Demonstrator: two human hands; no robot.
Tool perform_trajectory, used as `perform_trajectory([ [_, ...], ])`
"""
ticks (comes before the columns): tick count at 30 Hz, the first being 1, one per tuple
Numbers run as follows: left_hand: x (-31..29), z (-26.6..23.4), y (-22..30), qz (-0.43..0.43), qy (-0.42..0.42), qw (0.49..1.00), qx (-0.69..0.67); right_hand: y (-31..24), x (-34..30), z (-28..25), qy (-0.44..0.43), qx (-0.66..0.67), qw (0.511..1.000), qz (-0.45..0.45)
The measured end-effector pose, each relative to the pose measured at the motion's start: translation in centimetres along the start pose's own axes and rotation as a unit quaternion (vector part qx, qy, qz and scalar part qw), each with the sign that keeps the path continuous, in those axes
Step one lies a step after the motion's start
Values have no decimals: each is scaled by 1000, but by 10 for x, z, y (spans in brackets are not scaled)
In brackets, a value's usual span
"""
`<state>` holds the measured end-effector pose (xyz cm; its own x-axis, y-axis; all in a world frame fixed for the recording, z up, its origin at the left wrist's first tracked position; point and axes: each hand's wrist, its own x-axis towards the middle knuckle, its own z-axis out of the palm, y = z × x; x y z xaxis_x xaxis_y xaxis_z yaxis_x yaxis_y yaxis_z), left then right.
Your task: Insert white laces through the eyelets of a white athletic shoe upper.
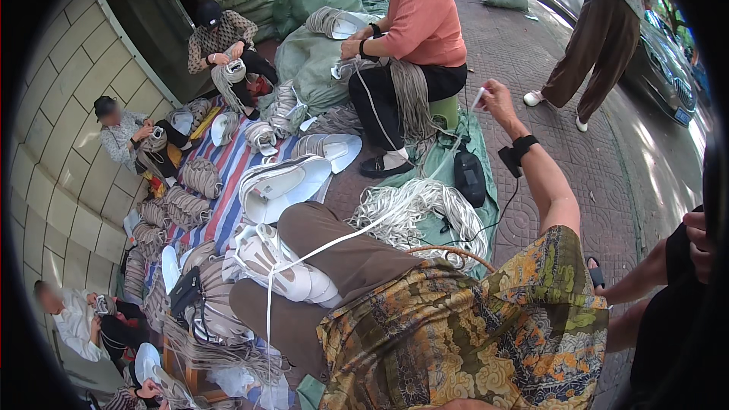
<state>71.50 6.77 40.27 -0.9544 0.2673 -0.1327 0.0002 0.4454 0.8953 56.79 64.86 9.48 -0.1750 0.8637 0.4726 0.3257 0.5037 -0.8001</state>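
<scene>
My right hand (499, 104) is raised out to the right, its fingers pinched on a white shoelace (334, 241). From the pinch the lace appears to run down past a pile of white laces, then across my thigh to a beige-and-white shoe upper (277, 262) on my lap. Another length of lace hangs from the upper down between my legs. My left hand does not show. Beside my knee, a stack of white shoe uppers (273, 190) lies on the striped sheet.
White laces (425, 212) lie heaped on a green sheet by a black bag (469, 176). A person in a pink top (425, 15) sits ahead; several others work along the wall. Shoe uppers cover the striped sheet (228, 212). People stand at right; green sacks (323, 0) stand behind.
</scene>
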Motion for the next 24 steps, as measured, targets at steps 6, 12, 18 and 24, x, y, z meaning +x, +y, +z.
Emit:
perform_trajectory([
  [6,323,-135,-251,60,118,977,167,-78,-37,93,-187,133,973,-37],
  [12,404,-289,-486,52,273,890,361,-191,-128,185,-435,298,849,-38],
  [18,351,-322,-552,1,243,873,423,-264,-218,242,-580,266,765,-86],
  [24,422,-236,-397,203,227,927,219,-297,-283,298,-616,271,728,-130],
])
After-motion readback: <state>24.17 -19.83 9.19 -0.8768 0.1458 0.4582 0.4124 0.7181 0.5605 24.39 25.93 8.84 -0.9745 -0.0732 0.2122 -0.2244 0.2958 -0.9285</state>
